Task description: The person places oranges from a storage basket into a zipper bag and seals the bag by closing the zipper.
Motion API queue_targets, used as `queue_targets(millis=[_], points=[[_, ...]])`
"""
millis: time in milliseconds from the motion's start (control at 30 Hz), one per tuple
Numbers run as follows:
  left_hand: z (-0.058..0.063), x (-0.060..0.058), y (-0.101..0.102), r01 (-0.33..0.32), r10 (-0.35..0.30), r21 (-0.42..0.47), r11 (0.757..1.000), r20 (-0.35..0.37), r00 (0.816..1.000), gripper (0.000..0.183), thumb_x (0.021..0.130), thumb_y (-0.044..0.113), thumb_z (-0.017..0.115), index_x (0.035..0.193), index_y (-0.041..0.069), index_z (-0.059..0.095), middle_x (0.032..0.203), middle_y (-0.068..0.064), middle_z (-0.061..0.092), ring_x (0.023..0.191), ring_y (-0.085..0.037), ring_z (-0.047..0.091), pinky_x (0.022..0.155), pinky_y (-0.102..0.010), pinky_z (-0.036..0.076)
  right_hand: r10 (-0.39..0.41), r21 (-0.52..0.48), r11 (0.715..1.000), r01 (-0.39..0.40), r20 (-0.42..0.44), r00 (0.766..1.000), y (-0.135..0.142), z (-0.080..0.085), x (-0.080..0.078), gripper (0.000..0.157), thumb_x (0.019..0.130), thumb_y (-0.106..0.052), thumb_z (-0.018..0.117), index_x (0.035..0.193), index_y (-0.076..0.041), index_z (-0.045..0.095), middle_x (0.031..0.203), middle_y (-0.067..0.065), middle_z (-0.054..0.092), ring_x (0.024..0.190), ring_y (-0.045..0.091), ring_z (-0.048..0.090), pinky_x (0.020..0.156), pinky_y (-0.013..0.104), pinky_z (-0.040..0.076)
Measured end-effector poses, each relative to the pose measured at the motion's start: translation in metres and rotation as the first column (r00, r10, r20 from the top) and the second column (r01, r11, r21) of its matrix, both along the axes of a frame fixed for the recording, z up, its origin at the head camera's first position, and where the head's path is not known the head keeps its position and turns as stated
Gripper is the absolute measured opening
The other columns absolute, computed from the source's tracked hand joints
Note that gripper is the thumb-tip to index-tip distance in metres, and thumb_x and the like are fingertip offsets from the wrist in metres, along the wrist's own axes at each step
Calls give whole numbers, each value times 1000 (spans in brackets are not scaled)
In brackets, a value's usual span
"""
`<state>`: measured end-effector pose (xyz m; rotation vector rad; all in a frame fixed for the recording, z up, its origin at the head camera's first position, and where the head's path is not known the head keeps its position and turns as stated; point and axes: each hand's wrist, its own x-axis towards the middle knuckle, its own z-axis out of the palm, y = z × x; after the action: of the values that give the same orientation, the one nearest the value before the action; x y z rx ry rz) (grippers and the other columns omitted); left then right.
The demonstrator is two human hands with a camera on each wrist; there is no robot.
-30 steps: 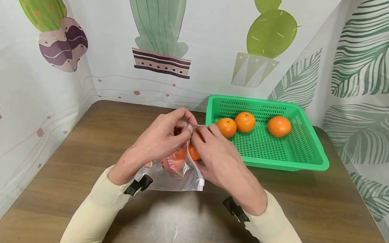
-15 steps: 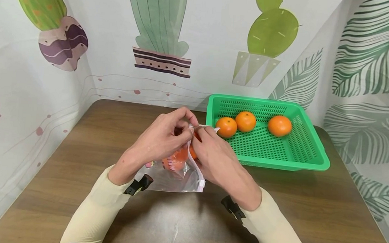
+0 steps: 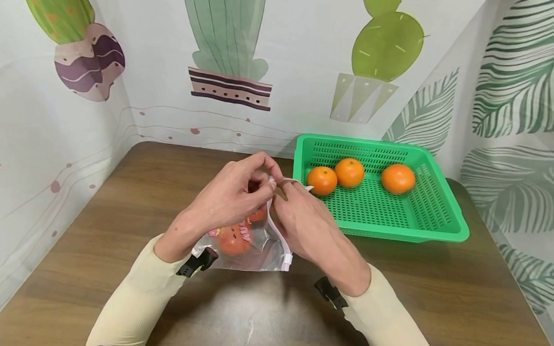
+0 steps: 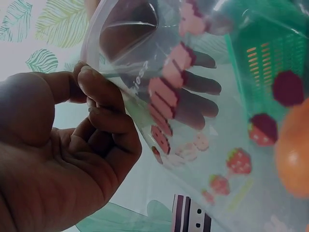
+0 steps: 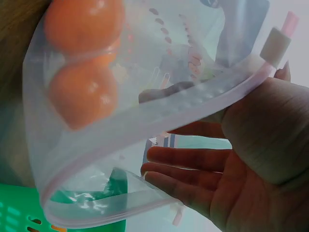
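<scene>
Your left hand [image 3: 231,191] pinches the rim of a clear plastic zip bag with strawberry prints [image 3: 270,256] between thumb and fingertip, the other fingers loosely curled, likely to anchor that lip so the mouth doesn't fold shut. Your right hand [image 3: 305,211] is at the mouth with its fingers straight and spread, gripping no fruit; it seems to prop the other lip away from the pinched one. You can't tell how far those fingers reach inside.

The bag is in front of you, left of the basket, its mouth turned that way. Round orange fruits [image 5: 87,92] sit inside, two showing clearly, their weight probably steadying the bag. The pale pink slider [image 3: 287,260] is at the near end of the zip, out of the opening's way.

Beyond your right hand, a green perforated plastic basket [image 3: 375,215] holds three glossy oranges, two close together at its left end [image 3: 321,181] [image 3: 349,172] and one apart [image 3: 398,179]. Your right hand lies between mouth and basket. Everything is on a brown wood-grain table [image 3: 114,227].
</scene>
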<state>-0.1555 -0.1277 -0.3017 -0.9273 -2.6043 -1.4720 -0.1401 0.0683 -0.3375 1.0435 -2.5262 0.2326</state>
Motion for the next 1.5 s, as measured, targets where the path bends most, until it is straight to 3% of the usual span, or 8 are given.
queue_targets(millis=[167, 467, 867, 1100, 1200, 1400, 1500], points=[[1, -1, 0, -7, 7, -2, 1000, 4, 1000, 14, 102, 7, 57, 114, 14, 62, 68, 3, 63, 58, -14, 59, 52, -32, 45, -1, 7, 1000, 1, 28, 1000, 0, 2, 1, 11, 92, -6, 74, 100, -7, 68, 102, 6, 62, 93, 27, 61, 73, 34, 57], [0, -1, -1, -17, 17, -2, 1000, 23, 1000, 14, 102, 8, 58, 114, 14, 62, 68, 2, 65, 58, -15, 60, 50, -32, 46, 40, 4, 999, -40, 40, 998, 0, 3, 0, 15, 85, -5, 77, 90, -9, 64, 101, 6, 63, 93, 26, 61, 76, 33, 55], [1, -2, -2, -30, 29, 3, 1000, 25, 999, 17, 100, 6, 57, 115, 14, 61, 69, 2, 65, 58, -17, 59, 48, -31, 43, 58, 45, 997, -58, 8, 998, 3, 9, 0, 19, 85, -16, 81, 99, -10, 70, 104, 5, 66, 93, 24, 62, 73, 34, 56], [1, -3, -4, -39, 39, 3, 999, 36, 999, 17, 101, 8, 58, 117, 12, 61, 70, 1, 65, 59, -18, 60, 48, -32, 44, 107, -10, 994, -107, 30, 994, 7, 13, 0, 16, 90, -21, 79, 98, -12, 69, 99, 2, 61, 90, 20, 58, 69, 31, 53], [1, -3, -4, -46, 46, 2, 999, 33, 998, 17, 101, 8, 57, 117, 12, 61, 69, 1, 65, 58, -18, 60, 47, -32, 43, 132, -41, 991, -130, 53, 990, 10, 16, -1, 19, 89, -20, 80, 104, -12, 71, 102, 0, 62, 93, 19, 59, 73, 30, 53], [1, -3, -4, -52, 52, -6, 999, 32, 998, 17, 101, 9, 56, 116, 16, 60, 69, 2, 65, 57, -17, 60, 46, -32, 44, 177, -69, 983, -170, 128, 976, 20, 22, -3, 44, 85, -16, 85, 126, -11, 70, 119, 0, 66, 105, 19, 63, 89, 32, 56], [2, -3, -4, -52, 52, -5, 999, 34, 998, 17, 102, 9, 55, 116, 15, 60, 69, 1, 65, 57, -18, 60, 46, -33, 45, 186, -81, 981, -175, 171, 967, 25, 25, -4, 44, 87, -16, 84, 128, -11, 70, 121, -1, 66, 105, 18, 64, 91, 32, 56]])
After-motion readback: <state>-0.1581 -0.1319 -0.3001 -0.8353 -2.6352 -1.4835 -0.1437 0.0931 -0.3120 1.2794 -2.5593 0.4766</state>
